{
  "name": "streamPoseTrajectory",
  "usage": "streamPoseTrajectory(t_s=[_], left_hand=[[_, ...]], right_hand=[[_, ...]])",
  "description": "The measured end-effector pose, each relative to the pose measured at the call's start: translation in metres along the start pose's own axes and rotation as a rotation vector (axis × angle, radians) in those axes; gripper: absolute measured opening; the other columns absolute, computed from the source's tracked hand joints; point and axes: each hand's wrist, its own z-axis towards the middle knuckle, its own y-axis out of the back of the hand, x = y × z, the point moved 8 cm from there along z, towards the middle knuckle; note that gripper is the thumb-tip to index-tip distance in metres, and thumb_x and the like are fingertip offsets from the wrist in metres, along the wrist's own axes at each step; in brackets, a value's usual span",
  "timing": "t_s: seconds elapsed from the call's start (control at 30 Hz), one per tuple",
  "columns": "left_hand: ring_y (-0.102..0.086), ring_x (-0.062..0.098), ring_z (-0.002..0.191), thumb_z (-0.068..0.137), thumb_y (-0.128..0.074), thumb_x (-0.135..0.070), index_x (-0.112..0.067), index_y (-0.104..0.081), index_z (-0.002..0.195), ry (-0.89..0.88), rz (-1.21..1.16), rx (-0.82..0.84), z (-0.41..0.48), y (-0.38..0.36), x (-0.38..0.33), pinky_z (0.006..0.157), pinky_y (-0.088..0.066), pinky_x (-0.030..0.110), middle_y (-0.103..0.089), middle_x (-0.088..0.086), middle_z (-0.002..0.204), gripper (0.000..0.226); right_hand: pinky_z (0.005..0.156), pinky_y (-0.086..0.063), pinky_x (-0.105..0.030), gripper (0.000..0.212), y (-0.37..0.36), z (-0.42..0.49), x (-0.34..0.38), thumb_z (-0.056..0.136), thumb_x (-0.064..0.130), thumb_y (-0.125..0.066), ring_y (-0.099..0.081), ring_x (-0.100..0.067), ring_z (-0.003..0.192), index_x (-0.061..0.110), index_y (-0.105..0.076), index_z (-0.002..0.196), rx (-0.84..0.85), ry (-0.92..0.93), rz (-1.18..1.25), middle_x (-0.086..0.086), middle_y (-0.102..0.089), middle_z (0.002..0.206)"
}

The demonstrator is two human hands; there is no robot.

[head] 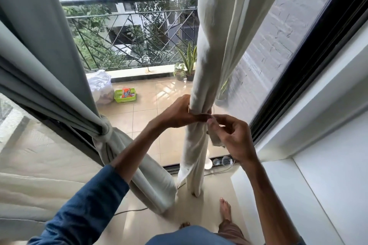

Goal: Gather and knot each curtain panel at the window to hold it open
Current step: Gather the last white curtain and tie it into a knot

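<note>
Cream cloth curtain panel [196,145], clasped by left grip [179,113], may unbunch if right grip [229,133], pinching cloth end [216,141], slips.

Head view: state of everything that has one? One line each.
grey curtain: gathered, knotted at mid-height.
cream curtain: gathered into a bunch, not yet knotted.
cord: wrapped round the cream curtain, not visibly tied.
left hand: grips the bunched cream curtain.
right hand: pinches the cord end.
green basket: upright, holds an orange packet.
</note>
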Motion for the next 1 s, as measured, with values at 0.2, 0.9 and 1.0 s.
streamPoseTrajectory(t_s=[0.2, 0.9, 1.0], left_hand=[[-0.072, 0.021, 0.094, 0.088, -0.072, -0.046, -0.023, -0.072, 0.099, 0.041, -0.008, 0.067, 0.003, -0.002, 0.003, 0.081, -0.056, 0.051, -0.075, -0.001, 0.099, 0.026], [-0.069, 0.034, 0.103, 0.092, -0.07, -0.015, -0.002, -0.071, 0.109, 0.004, -0.115, 0.101, -0.015, -0.004, 0.0, 0.091, -0.052, 0.059, -0.073, 0.016, 0.106, 0.021], [-0.068, 0.027, 0.109, 0.088, -0.075, -0.013, -0.002, -0.068, 0.116, 0.018, -0.103, 0.146, -0.019, -0.011, -0.001, 0.094, -0.054, 0.053, -0.072, 0.011, 0.113, 0.031]], right_hand=[[0.076, -0.06, -0.05, 0.01, 0.004, -0.009, -0.011, 0.09, 0.026, -0.075, -0.072, -0.021, 0.071, 0.019, -0.082, 0.089, 0.179, 0.045, -0.077, 0.002, -0.078, 0.079], [0.068, -0.056, -0.032, 0.013, 0.042, 0.01, -0.036, 0.088, 0.025, -0.077, -0.074, -0.014, 0.091, 0.018, -0.082, 0.098, 0.164, 0.007, -0.195, 0.008, -0.079, 0.091], [0.077, -0.058, -0.029, 0.012, 0.047, 0.015, -0.039, 0.088, 0.023, -0.077, -0.074, -0.007, 0.092, 0.017, -0.082, 0.098, 0.149, -0.005, -0.215, 0.008, -0.079, 0.092]])
